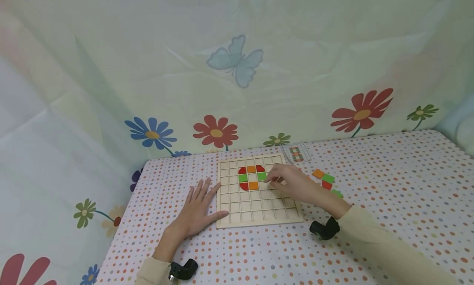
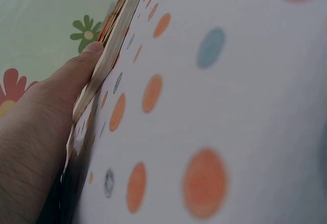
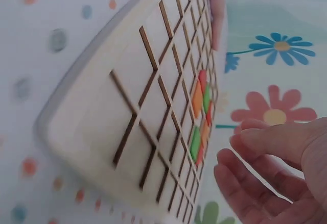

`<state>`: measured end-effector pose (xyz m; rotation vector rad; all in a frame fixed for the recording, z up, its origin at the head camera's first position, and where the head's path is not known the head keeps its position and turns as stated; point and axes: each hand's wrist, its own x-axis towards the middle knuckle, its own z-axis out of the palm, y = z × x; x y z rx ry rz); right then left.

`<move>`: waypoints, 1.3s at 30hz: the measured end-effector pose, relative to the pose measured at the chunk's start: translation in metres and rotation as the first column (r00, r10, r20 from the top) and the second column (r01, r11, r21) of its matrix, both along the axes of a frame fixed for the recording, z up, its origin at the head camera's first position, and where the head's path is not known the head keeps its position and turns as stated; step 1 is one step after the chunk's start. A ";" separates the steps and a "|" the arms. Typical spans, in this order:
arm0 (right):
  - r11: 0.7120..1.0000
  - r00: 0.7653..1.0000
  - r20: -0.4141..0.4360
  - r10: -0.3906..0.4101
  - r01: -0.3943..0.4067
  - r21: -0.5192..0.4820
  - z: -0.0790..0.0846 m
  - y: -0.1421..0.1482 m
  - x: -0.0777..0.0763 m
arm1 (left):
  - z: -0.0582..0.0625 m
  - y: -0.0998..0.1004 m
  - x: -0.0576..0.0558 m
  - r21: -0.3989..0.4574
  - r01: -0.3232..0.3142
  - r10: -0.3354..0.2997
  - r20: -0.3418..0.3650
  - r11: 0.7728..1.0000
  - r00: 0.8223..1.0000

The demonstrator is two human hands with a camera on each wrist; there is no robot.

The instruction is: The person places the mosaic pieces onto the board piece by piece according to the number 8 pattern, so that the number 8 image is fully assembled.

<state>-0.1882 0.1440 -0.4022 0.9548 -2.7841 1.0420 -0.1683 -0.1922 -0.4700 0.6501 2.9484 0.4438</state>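
My left hand (image 1: 196,211) lies spread on the tablecloth at the left of a wooden grid board (image 1: 240,215). Its thumb (image 2: 76,73) rests on the board's edge. Over the board's right side hovers my right hand (image 1: 290,181), fingers bent, close to a green square tile (image 1: 262,176). Nothing shows between its fingertips in the right wrist view. On the grid sit red rounded-corner tiles (image 1: 242,170), orange squares (image 1: 251,169) and another green square (image 1: 242,178), forming a ring around a bare cell. The ring's lower right cell, near the right fingertips, shows bare wood.
Loose tiles lie right of the board: an orange square (image 1: 318,173), a green square (image 1: 328,178), a red piece (image 1: 327,185) and a green piece (image 1: 337,193) partly behind the right forearm. A printed pattern card (image 1: 304,152) lies behind the board. A flowered curtain (image 1: 296,91) borders the table's back.
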 end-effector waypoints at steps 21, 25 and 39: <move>0.941 0.952 0.022 -0.306 0.299 0.157 -0.033 0.146 0.069 | 0.001 -0.001 0.003 0.008 -0.007 0.007 -0.011 1.000 1.000; 0.912 0.917 0.067 -0.394 0.380 0.156 -0.039 0.162 0.073 | 0.000 0.001 0.001 0.025 0.006 -0.005 -0.016 1.000 1.000; 0.900 0.890 0.169 -0.425 0.394 0.188 -0.030 0.164 0.060 | 0.002 0.000 0.000 0.024 0.006 -0.006 -0.024 1.000 1.000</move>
